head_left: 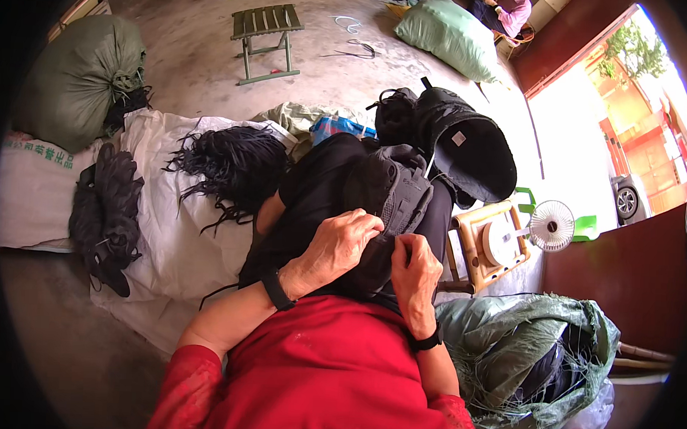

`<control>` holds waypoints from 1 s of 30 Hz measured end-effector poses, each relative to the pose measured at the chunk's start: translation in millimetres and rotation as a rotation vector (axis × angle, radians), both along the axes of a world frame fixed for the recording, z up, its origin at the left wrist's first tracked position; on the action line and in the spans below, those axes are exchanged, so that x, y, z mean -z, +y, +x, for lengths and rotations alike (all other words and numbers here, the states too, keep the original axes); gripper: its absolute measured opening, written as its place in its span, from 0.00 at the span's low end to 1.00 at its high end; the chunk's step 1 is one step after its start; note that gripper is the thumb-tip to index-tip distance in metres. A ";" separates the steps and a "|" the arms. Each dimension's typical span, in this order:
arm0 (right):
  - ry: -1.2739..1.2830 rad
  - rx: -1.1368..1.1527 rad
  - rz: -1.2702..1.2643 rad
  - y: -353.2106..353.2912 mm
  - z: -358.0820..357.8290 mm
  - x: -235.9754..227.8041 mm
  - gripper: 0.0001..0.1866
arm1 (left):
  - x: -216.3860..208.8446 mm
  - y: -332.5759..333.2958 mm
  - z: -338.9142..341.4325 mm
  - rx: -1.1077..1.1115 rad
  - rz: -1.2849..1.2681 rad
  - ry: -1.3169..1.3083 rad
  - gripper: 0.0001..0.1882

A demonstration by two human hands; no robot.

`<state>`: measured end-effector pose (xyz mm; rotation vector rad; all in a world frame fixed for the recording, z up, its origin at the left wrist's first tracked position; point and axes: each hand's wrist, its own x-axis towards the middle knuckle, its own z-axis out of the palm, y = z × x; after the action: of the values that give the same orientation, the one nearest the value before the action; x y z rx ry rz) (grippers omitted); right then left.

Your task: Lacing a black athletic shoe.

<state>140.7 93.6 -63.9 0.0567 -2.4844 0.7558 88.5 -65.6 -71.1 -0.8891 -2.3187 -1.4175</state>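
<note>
A black padded fabric piece (393,190) with mesh and strap-like edging lies across my lap on black trousers. My left hand (333,250) is closed in a pinch at its near left edge, fingertips against the dark cloth. My right hand (415,276) is also closed, thumb and forefinger pressed together by its lower right side. Whatever sits between the fingertips of either hand is too small and dark to make out. Just beyond my knees stands a larger black fabric shell (474,151) with a pale tag inside its open end.
Black strips heap (235,161) on a white sheet (176,246) at left, beside a dark bundle (109,214) and a stuffed green sack (83,81). Right are a bamboo stool (470,268), small fan (551,225) and open green sack (467,355). A folding stool (266,38) stands ahead; a person (509,12) sits far off.
</note>
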 end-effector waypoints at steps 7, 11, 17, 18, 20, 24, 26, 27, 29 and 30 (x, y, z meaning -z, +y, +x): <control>0.002 0.044 0.119 -2.8 4.1 4.3 0.04 | 1.5 3.6 3.2 -0.022 -0.005 0.001 0.04; 0.008 0.067 0.108 -3.0 1.3 7.2 0.04 | 0.5 5.0 4.1 -0.029 -0.033 0.005 0.04; -0.143 0.019 -0.078 3.6 -3.6 2.0 0.05 | -0.7 3.4 3.2 -0.025 -0.040 -0.022 0.03; -0.343 -0.004 -0.374 6.7 -4.6 -0.4 0.07 | -0.8 3.3 2.6 -0.018 -0.027 -0.045 0.02; -0.544 -0.026 -0.674 13.1 -7.5 -4.9 0.08 | -0.6 3.7 1.7 -0.009 -0.017 -0.071 0.01; -0.627 -0.172 -0.990 13.3 -14.7 -2.7 0.08 | -0.3 6.0 -0.9 -0.004 -0.044 -0.100 0.01; -0.550 -0.159 -0.874 8.3 -15.7 2.8 0.07 | -0.6 6.5 -2.3 -0.005 -0.066 -0.116 0.01; -0.494 -0.139 -0.784 6.0 -14.7 5.5 0.07 | -0.8 6.4 -2.8 0.006 -0.077 -0.110 0.01; -0.460 -0.123 -0.741 6.8 -12.7 7.8 0.07 | -1.6 5.8 -3.7 0.018 -0.094 -0.105 0.02; -0.447 -0.109 -0.709 8.7 -12.2 7.9 0.07 | -2.0 5.3 -4.1 0.028 -0.080 -0.103 0.02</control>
<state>128.5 102.3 -71.8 -0.2618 -2.4570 1.8149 84.4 -60.3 -69.1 -0.8936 -2.4637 -1.4224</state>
